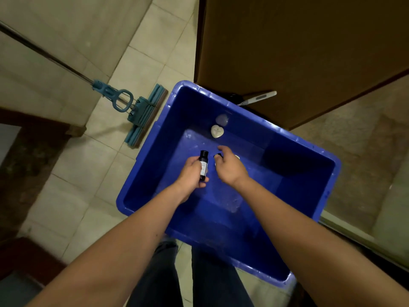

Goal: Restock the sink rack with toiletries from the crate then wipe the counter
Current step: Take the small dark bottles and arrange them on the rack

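Observation:
A blue plastic crate stands on the tiled floor below me. My left hand grips a small dark bottle with a black cap and pale label, held inside the crate. My right hand reaches down beside it, fingers curled over a second small item with a black cap; most of that item is hidden under the hand. A white heart-shaped soap lies on the crate floor farther back. The sink rack and counter are out of view.
A teal sponge mop with a metal handle lies on the floor left of the crate. A brown wooden door stands behind the crate. A white-handled tool pokes out at the crate's far rim. My legs stand at the near rim.

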`<control>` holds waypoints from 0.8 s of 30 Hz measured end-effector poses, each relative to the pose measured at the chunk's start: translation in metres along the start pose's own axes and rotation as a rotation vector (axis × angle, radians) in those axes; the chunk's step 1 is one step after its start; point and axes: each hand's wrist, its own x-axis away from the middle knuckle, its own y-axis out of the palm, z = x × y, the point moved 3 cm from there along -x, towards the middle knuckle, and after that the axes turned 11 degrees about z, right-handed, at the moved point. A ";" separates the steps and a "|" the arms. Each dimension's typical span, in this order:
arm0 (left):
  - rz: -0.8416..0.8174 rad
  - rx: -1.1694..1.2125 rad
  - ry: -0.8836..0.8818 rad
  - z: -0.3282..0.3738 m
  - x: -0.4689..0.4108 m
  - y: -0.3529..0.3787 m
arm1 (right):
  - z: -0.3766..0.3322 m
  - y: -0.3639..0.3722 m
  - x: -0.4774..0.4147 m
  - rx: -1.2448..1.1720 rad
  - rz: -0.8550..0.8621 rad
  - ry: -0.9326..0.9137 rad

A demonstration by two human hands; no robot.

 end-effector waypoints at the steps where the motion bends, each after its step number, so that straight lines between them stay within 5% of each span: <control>1: -0.016 -0.007 -0.001 0.002 0.008 -0.002 | 0.000 -0.003 0.007 -0.037 0.002 0.030; 18: -0.195 -0.204 0.447 0.046 0.160 -0.059 | -0.045 -0.065 0.189 -0.777 0.159 0.237; 24: -0.288 -0.188 0.458 0.070 0.211 -0.071 | -0.060 -0.094 0.242 -0.894 0.275 0.207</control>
